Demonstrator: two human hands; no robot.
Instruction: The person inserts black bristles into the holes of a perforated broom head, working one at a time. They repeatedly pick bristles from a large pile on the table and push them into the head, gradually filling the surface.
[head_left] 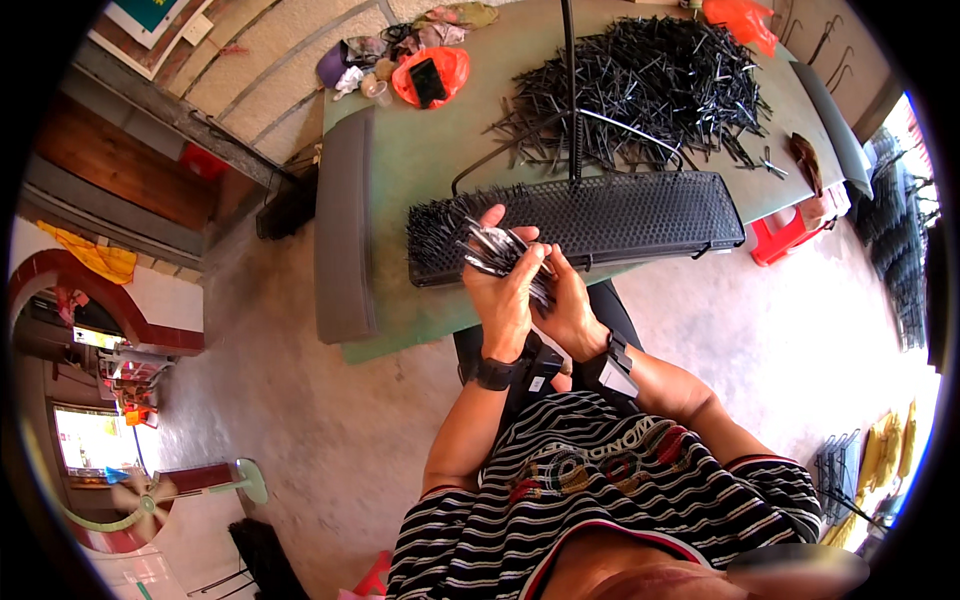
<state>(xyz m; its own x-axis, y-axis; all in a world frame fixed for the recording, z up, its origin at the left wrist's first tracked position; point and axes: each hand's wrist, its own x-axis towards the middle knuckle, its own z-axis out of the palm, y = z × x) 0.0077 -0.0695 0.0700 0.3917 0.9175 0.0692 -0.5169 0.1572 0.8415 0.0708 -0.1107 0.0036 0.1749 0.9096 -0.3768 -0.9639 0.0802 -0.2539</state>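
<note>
A bundle of thin, dark, shiny plastic-looking sticks (492,250) is gripped in my left hand (500,305), its ends fanning out past the fingers. My right hand (568,312) is pressed against the left, its fingertips closed on the lower part of the same bundle. Just beyond both hands lies a long black perforated rack (630,215) with a grid of small holes. Its left end bristles with upright dark sticks (450,225); along the middle and right the holes show bare. What exactly the sticks are, I cannot tell.
A large heap of similar dark sticks (650,90) covers the far right of the green table (430,150). A black upright pole (572,80) rises behind the rack. Far left, a phone (427,84) rests on a red plastic bag (458,70). A red stool (778,240) stands to the right.
</note>
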